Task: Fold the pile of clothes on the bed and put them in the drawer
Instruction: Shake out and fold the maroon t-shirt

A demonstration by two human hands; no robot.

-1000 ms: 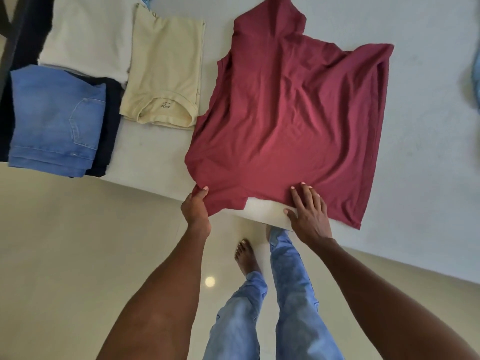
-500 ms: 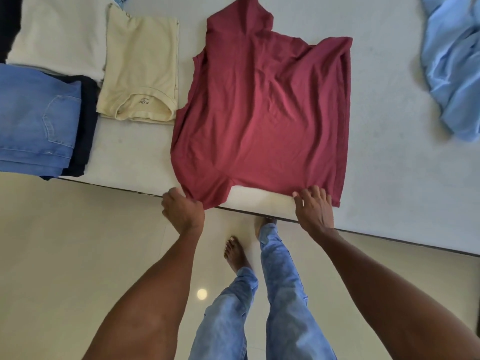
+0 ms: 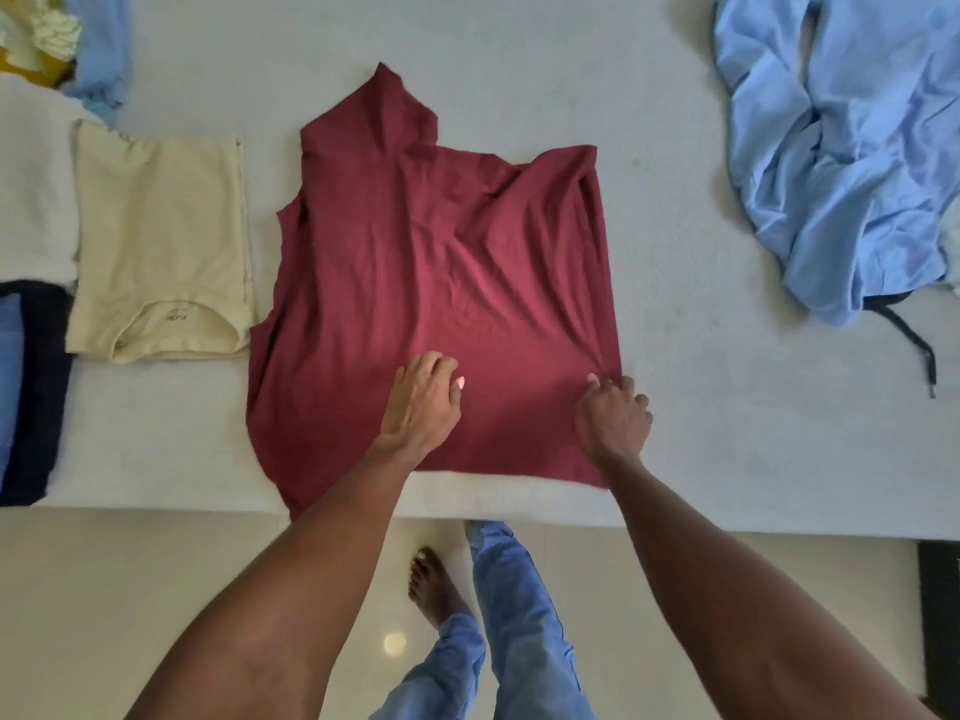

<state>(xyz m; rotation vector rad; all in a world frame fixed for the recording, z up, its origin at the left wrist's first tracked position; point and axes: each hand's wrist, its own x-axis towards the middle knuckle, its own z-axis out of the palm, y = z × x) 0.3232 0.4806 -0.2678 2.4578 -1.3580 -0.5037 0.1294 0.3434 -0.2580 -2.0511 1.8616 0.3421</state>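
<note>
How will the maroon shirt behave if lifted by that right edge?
The maroon shirt is probably floppy: it lies creased and bunches where the right hand pinches its edge. Likely light, thin fabric that drapes flat on the bed. The left hand rests on it, so that part should stay put.

Both bare forearms extended forward. Left hand (image 3: 423, 402) palm down, fingers relaxed, lying flat. Right hand (image 3: 613, 420) knuckles up, fingers curled, pinching at the fingertips.

One head-worn view looks steeply down, close over the bed (image 3: 727, 459) edge.
</note>
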